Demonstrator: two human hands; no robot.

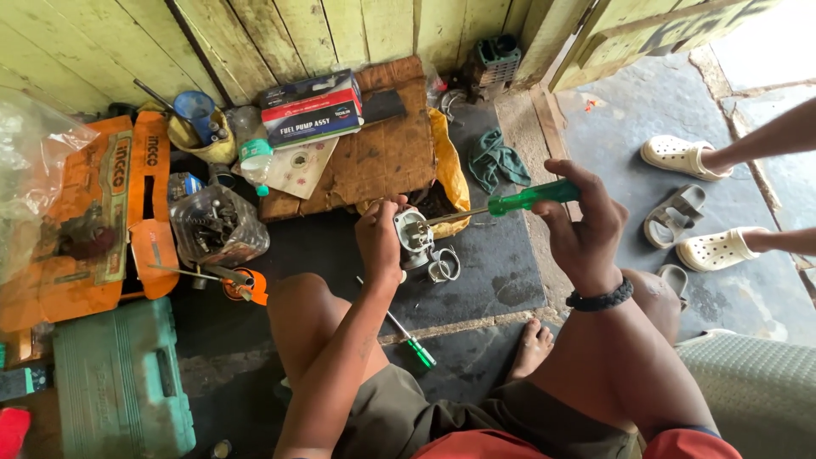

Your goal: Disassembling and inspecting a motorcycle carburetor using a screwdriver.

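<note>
Centrally, left hand grips carburetor; right hand grips green screwdriver over open dark mat.

Translucent green screwdriver handle, silver-grey metal carburettor, orange tool case far left, teal case near left, yellow-green plank wall, cream clogs right

Two flat boxes, one dark, one red and dark blue with white bands, lie stacked at twelve o'clock on a brown board. At nine o'clock an orange tool case lies open on the floor; below it, a closed green case.
</note>
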